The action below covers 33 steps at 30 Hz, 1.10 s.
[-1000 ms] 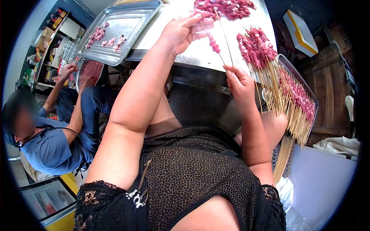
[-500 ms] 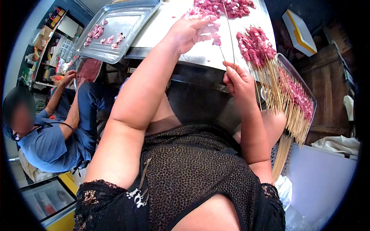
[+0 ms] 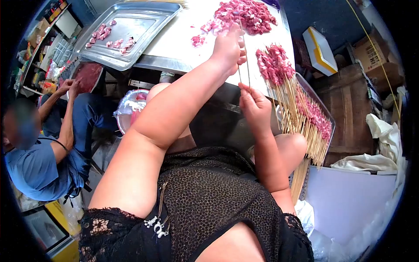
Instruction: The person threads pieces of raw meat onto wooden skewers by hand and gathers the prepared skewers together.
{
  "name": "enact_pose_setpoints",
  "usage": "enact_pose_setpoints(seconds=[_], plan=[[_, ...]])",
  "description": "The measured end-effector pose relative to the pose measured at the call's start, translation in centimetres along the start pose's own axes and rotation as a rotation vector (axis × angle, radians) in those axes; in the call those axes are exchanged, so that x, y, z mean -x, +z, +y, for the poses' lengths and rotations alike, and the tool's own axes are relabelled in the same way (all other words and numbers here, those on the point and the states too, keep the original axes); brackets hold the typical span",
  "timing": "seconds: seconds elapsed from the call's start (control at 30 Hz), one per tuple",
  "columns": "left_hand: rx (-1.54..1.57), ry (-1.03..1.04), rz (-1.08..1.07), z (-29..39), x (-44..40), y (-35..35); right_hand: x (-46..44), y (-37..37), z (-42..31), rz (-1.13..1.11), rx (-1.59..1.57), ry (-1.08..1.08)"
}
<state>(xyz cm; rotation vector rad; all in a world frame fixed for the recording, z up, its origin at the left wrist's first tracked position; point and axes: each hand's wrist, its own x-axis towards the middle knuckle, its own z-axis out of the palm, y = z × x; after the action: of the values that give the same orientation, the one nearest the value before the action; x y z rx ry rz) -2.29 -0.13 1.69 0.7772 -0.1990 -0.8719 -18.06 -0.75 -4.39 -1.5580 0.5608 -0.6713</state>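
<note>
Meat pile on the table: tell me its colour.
The meat pile is pinkish red with paler, whitish bits; it shows best in the head view.

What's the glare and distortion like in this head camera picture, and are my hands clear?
Head view: strong fisheye bending, black corners; head view: the white tabletop is very bright, with deep shadow beneath its front edge; head view: the metal tray has a shine; head view: the left hand looks washed out toward the fingertips, the right hand clearer.
</note>
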Motion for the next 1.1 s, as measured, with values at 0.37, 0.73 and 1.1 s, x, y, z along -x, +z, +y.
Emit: enact_pose_setpoints(seconds=[0.37, 0.73, 1.1], plan=[[-0.093, -0.035, -0.335, -0.2, -2.1, -1.4, 0.4, -2.5, -1.0, 0.045, -0.328, 0.189], [-0.021, -0.111, -0.204, -1.3, -2.2, -1.4, 1.1, -2.2, -0.8, -0.032, -0.419, 0.319], [-0.144, -0.237, -0.389, 0.2, -1.5, -1.6, 1.1, -2.4, -1.0, 0.022, -0.405, 0.3]])
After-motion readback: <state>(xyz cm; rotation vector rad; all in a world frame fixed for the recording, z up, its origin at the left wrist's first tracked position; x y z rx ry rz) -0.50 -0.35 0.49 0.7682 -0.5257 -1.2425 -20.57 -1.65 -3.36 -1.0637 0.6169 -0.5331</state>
